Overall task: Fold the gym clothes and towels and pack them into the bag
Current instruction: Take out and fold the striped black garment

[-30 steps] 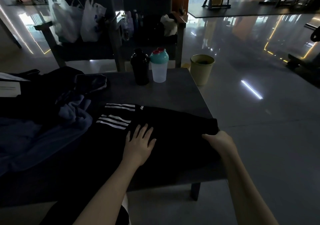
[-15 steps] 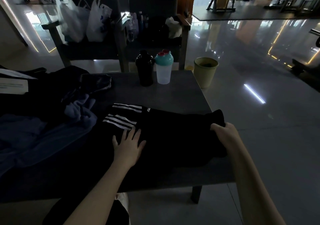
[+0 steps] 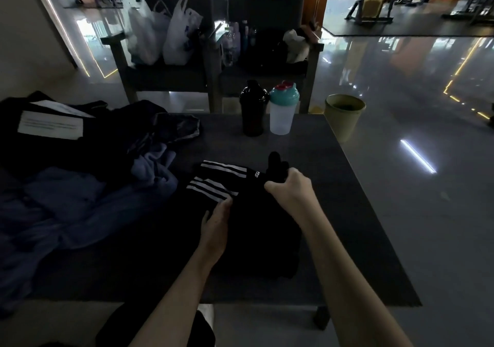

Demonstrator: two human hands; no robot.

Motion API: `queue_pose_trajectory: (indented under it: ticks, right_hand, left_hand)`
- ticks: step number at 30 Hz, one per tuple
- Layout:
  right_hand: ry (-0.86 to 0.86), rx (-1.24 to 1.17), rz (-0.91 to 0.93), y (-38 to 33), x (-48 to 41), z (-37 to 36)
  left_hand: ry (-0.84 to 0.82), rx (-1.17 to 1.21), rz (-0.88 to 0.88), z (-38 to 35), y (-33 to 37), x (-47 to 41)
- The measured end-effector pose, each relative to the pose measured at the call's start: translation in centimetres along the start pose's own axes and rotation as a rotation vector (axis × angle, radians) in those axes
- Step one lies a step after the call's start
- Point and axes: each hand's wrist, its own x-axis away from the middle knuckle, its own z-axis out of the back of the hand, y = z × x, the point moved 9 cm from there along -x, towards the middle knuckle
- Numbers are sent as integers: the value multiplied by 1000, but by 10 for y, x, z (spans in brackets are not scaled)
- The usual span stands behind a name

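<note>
Left hand (image 3: 216, 223) rests on the black striped garment (image 3: 262, 239), fingers nearly straight. Right hand (image 3: 290, 190) grips its bunched end, fingers curled round the cloth. Garment lies mid-worktop (image 3: 336, 186). Blue towel (image 3: 80, 202) lies to its left. Black bottle (image 3: 253, 108) and clear shaker (image 3: 283, 111) stand at the far edge.

Dim overall: the desk (image 3: 307, 143) and the dark clothes (image 3: 254, 226) on it sink into shadow with almost no detail. Light comes from the far left and back, and the glossy floor (image 3: 401, 92) throws bright streaks of glare. Straight lines bow toward the edges.
</note>
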Motion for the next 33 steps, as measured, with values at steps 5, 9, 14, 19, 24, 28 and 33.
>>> queue_pose_trajectory:
  ticks: [5,9,14,19,24,28,33]
  right_hand:
    - [-77,-67,-12,11,-3,-40]
    - [-33,344,238,10,-8,-38]
    - [-206,671,112,67,-12,-49]
    - [-86,821,94,77,3,-39]
    - [-46,861,90,89,24,-19]
    - [-2,940,141,91,47,-11]
    - [20,949,190,96,71,-4]
  left_hand:
    - [-92,285,32,0,16,2]
    - [-89,241,77,6,11,-3]
    - [0,-485,-204,4,18,-1]
    - [155,-864,-647,-25,67,41]
    - [-104,-1073,-540,-40,38,40]
    - [-11,-1189,-631,-40,59,57]
    - [-462,-1189,-278,-50,21,81]
